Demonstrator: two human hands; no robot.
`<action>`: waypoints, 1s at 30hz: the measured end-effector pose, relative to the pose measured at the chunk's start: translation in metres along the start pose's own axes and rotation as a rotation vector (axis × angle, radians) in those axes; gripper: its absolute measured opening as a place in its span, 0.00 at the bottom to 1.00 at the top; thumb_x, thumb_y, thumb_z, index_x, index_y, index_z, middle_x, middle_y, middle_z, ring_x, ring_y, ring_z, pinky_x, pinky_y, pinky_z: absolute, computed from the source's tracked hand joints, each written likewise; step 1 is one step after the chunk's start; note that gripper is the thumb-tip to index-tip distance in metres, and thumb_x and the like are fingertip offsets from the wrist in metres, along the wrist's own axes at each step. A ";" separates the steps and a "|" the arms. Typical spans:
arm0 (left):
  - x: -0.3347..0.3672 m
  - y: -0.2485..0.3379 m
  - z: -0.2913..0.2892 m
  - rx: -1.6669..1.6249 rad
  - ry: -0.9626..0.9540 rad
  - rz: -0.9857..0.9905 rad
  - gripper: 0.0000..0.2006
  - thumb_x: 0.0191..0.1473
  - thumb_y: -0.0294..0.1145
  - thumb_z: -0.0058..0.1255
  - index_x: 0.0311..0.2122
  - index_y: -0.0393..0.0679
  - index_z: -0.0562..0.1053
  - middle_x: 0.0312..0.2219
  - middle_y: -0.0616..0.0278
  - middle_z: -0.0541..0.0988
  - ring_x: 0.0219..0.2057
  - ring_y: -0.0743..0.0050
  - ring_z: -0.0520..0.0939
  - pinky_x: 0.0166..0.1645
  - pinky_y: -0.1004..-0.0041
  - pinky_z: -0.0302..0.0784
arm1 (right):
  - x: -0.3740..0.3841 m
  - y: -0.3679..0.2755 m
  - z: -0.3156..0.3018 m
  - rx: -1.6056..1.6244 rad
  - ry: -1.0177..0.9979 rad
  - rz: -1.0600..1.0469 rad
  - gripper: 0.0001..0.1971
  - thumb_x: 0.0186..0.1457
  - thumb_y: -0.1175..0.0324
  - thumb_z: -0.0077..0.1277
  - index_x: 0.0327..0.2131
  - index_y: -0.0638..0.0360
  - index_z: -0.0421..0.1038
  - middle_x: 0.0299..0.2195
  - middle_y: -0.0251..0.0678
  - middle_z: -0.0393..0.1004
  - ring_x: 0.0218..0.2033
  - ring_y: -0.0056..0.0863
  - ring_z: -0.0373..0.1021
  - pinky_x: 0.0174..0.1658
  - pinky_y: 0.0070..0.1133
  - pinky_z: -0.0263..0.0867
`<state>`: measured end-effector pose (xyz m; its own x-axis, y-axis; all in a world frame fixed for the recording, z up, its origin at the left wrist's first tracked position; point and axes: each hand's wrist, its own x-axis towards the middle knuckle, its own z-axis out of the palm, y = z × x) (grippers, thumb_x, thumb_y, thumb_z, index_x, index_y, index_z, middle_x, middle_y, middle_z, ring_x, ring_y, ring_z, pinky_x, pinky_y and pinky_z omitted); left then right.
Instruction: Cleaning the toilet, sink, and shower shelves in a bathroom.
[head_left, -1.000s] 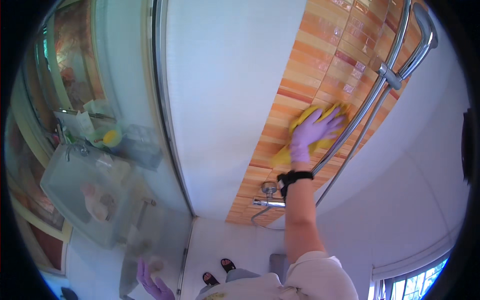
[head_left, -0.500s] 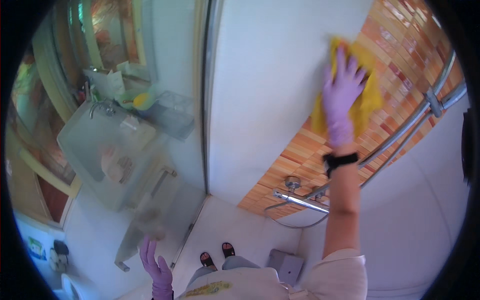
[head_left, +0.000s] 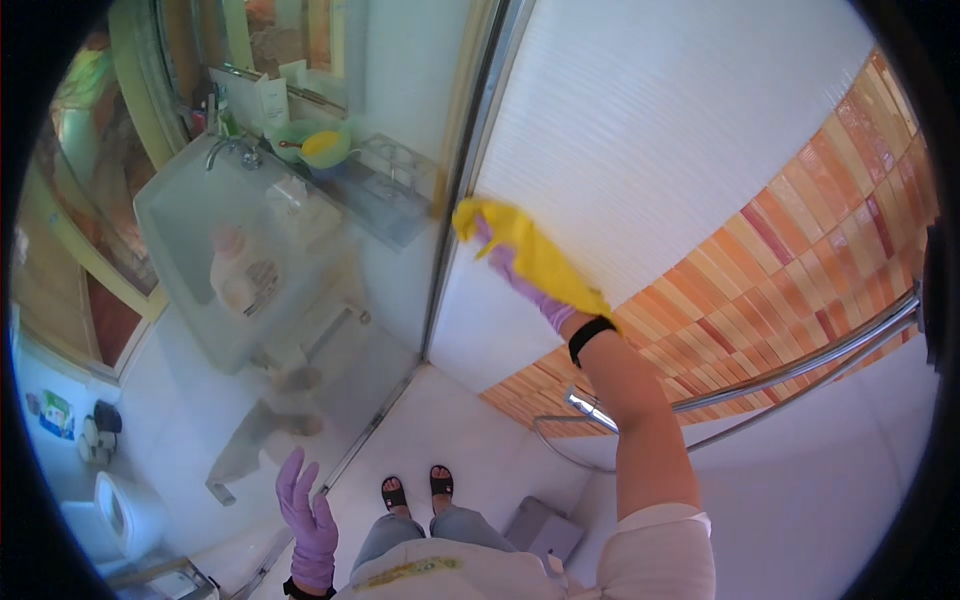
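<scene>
My right hand (head_left: 512,268), in a lilac glove, is wrapped in a yellow cloth (head_left: 548,262) and presses it against the white wall (head_left: 650,130). The cloth's front end reaches the metal frame (head_left: 484,122) of the glass panel; part of it trails back to the black wristband. Some of my right fingers are hidden behind the cloth's folds. My left hand (head_left: 307,515), also gloved in lilac, hangs low beside the glass. Its fingers are spread and it holds nothing.
Orange tiles (head_left: 740,270) cover the wall's right part. A chrome mixer tap (head_left: 590,408) and a curved shower rail (head_left: 790,375) stand near my right forearm. Through the glass show a sink (head_left: 170,215), a pale bottle (head_left: 243,278) and a green bowl (head_left: 297,135). A grey square (head_left: 542,530) lies on the floor.
My right hand has swept the yellow cloth leftward and down, from the tile edge across the white wall to the metal frame. My left hand stays low and open. The view has shifted.
</scene>
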<state>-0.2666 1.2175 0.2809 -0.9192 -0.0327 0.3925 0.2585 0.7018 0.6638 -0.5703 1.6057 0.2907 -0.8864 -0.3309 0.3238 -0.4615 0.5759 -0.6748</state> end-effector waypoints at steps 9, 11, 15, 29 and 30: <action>-0.001 0.000 0.004 -0.049 -0.066 0.075 0.17 0.56 0.34 0.35 0.49 0.41 0.68 0.52 0.48 0.66 0.53 0.50 0.66 0.56 0.59 0.59 | -0.125 -0.060 -0.089 -0.042 0.007 0.299 0.15 0.52 0.71 0.50 0.46 0.55 0.67 0.39 0.29 0.71 0.38 0.20 0.66 0.39 0.19 0.64; 0.009 0.006 0.014 -0.039 -0.114 0.170 0.17 0.57 0.34 0.34 0.48 0.40 0.68 0.52 0.48 0.66 0.52 0.50 0.66 0.56 0.59 0.59 | -0.117 -0.081 -0.151 -0.356 0.258 -0.059 0.14 0.54 0.71 0.48 0.45 0.55 0.67 0.38 0.28 0.71 0.36 0.22 0.67 0.39 0.20 0.64; 0.027 0.018 0.025 -0.110 -0.139 0.255 0.17 0.58 0.35 0.33 0.48 0.39 0.68 0.51 0.48 0.66 0.52 0.48 0.66 0.56 0.59 0.59 | -0.108 -0.160 -0.274 -1.003 0.844 -0.203 0.27 0.54 0.64 0.48 0.57 0.59 0.55 0.59 0.46 0.53 0.60 0.42 0.49 0.62 0.30 0.43; -0.002 -0.007 -0.005 -0.121 -0.199 0.109 0.16 0.60 0.33 0.31 0.47 0.40 0.69 0.52 0.50 0.66 0.54 0.53 0.65 0.57 0.61 0.58 | -0.271 0.047 -0.077 -0.323 0.565 1.319 0.24 0.60 0.52 0.31 0.57 0.46 0.56 0.60 0.34 0.54 0.61 0.29 0.50 0.60 0.23 0.48; -0.004 -0.003 0.006 -0.170 -0.237 0.118 0.16 0.60 0.33 0.31 0.47 0.40 0.69 0.52 0.50 0.66 0.54 0.53 0.65 0.57 0.61 0.58 | -0.319 0.087 -0.072 -0.482 0.552 1.307 0.22 0.58 0.54 0.36 0.55 0.48 0.60 0.56 0.34 0.60 0.57 0.32 0.56 0.57 0.25 0.53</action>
<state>-0.2657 1.2201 0.2737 -0.9186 0.2224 0.3268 0.3947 0.5614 0.7274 -0.3302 1.8151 0.1769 -0.5228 0.8514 -0.0422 0.7764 0.4551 -0.4360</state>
